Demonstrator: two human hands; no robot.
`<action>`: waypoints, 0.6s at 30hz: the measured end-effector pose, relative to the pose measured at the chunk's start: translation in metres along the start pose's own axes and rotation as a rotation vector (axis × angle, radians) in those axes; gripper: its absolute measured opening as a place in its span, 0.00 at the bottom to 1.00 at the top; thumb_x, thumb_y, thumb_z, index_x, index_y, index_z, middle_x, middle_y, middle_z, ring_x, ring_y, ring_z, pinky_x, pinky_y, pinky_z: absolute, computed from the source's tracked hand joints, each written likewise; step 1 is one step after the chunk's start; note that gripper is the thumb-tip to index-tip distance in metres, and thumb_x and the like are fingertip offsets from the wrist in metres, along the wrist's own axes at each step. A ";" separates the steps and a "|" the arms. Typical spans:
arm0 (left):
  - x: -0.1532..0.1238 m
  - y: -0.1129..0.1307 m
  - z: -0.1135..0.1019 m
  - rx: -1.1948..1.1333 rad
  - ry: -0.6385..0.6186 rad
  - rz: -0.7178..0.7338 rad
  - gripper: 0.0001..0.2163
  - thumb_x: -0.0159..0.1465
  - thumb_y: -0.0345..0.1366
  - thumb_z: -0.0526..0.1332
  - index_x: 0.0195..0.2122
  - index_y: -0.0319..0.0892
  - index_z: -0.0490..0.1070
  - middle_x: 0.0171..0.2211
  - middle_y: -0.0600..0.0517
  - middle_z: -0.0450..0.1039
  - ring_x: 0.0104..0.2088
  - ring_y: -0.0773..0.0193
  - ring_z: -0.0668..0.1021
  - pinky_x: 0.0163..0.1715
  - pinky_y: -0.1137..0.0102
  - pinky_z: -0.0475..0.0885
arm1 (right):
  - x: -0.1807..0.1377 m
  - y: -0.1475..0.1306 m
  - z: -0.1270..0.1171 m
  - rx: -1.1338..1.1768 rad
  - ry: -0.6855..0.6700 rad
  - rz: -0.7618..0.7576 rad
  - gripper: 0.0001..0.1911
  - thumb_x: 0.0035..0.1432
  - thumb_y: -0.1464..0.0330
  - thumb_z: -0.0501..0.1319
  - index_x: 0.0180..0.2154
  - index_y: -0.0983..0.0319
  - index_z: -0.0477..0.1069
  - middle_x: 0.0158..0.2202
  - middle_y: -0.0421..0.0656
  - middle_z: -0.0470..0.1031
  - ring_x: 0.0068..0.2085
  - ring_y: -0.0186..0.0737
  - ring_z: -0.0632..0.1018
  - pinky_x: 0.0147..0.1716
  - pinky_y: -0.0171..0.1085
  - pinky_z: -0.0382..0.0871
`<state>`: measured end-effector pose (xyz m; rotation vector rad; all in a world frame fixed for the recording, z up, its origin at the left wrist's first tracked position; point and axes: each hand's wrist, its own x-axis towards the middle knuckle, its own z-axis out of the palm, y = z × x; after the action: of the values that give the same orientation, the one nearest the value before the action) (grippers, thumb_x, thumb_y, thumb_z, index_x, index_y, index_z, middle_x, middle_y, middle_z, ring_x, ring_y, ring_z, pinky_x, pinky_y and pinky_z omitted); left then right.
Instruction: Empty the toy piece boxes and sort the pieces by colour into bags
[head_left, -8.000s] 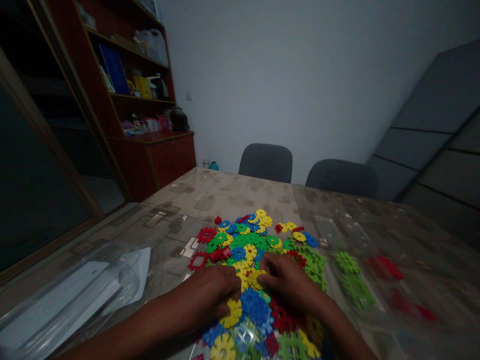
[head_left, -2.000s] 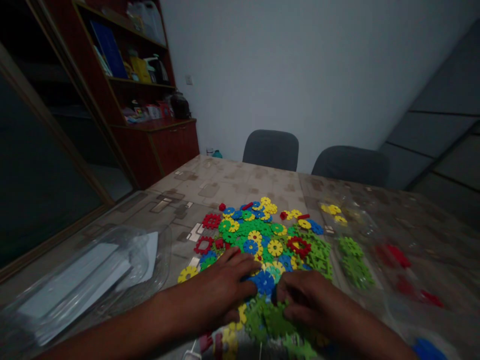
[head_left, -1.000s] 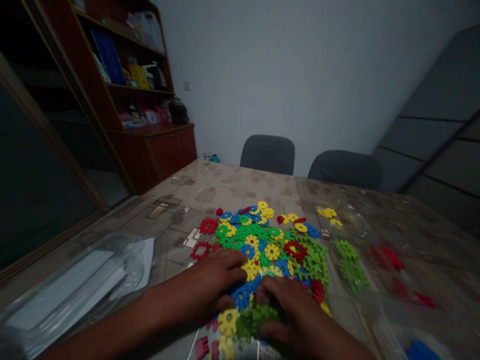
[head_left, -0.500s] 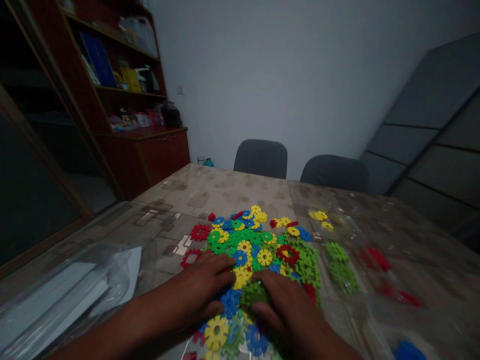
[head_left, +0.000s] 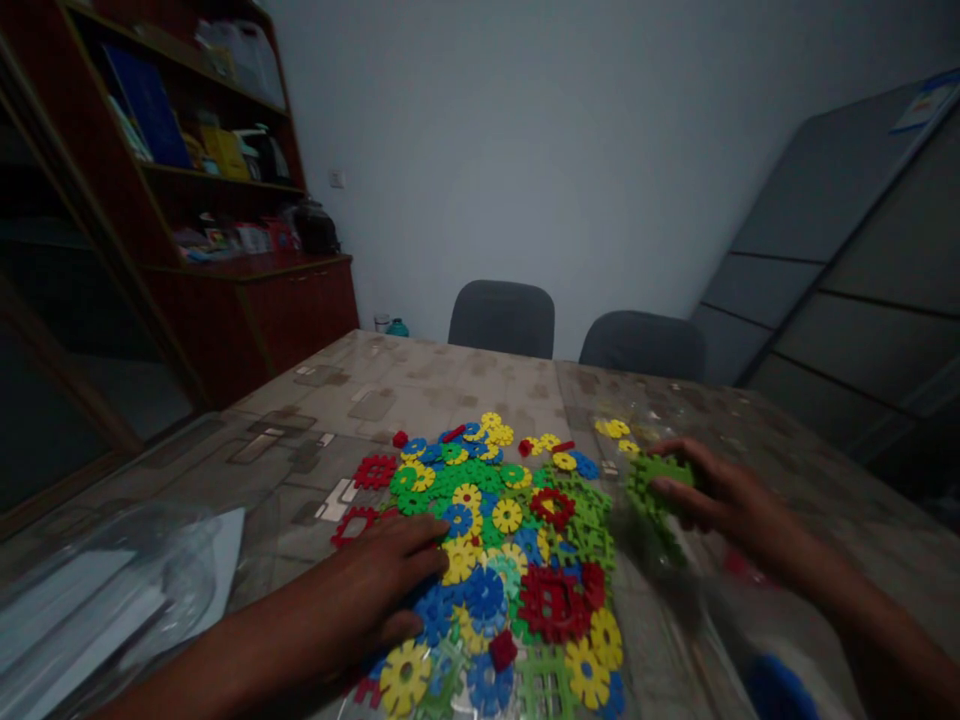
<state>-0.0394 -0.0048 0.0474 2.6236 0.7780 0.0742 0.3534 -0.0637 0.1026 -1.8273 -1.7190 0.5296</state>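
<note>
- Pinching green pieces [head_left: 654, 482] between thumb and fingers of right hand [head_left: 716, 492], at right of table [head_left: 442, 375], seemingly just above clear tray [head_left: 712, 635].
- Resting left hand [head_left: 386, 580] on left side of loose pile [head_left: 507, 515], with fingers loosely spread and no pinched piece visible.
- Probably mid-sorting, from mixed pile to tray.
- Likely calls for lining up, lowering, then loosening right grip.
- Pointing free toothed end left, toward pile; seemingly left-right along long axis, but cannot tell fully with right end behind fingers.
</note>
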 end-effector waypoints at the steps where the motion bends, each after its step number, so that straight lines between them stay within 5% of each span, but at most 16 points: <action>1: 0.000 -0.002 0.002 0.005 0.003 0.006 0.19 0.61 0.30 0.63 0.54 0.49 0.69 0.63 0.47 0.64 0.61 0.44 0.67 0.60 0.46 0.64 | 0.004 0.013 -0.007 0.000 0.003 0.032 0.23 0.57 0.51 0.59 0.46 0.59 0.68 0.25 0.39 0.74 0.23 0.41 0.76 0.23 0.38 0.70; 5: -0.001 -0.012 0.011 -0.013 0.038 0.048 0.22 0.61 0.30 0.63 0.56 0.51 0.67 0.64 0.48 0.63 0.61 0.45 0.67 0.59 0.49 0.65 | 0.016 0.048 -0.015 -0.078 -0.024 0.104 0.26 0.55 0.48 0.58 0.46 0.60 0.69 0.21 0.38 0.71 0.20 0.41 0.74 0.18 0.36 0.66; 13: -0.003 -0.011 0.009 -0.013 0.010 0.028 0.22 0.63 0.29 0.60 0.58 0.50 0.66 0.64 0.46 0.62 0.63 0.45 0.65 0.59 0.47 0.64 | 0.036 0.054 0.002 -0.247 -0.097 0.028 0.16 0.57 0.56 0.57 0.42 0.60 0.70 0.26 0.42 0.77 0.23 0.42 0.76 0.24 0.37 0.68; 18: -0.003 -0.009 0.007 -0.025 0.048 0.039 0.21 0.62 0.30 0.62 0.56 0.51 0.68 0.63 0.47 0.63 0.61 0.45 0.67 0.59 0.50 0.65 | 0.044 0.064 0.008 -0.392 -0.114 -0.047 0.12 0.57 0.63 0.58 0.43 0.59 0.73 0.39 0.48 0.82 0.38 0.48 0.81 0.39 0.42 0.72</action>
<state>-0.0458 -0.0016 0.0379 2.6220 0.7372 0.1576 0.4019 -0.0201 0.0597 -2.0471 -2.0520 0.2956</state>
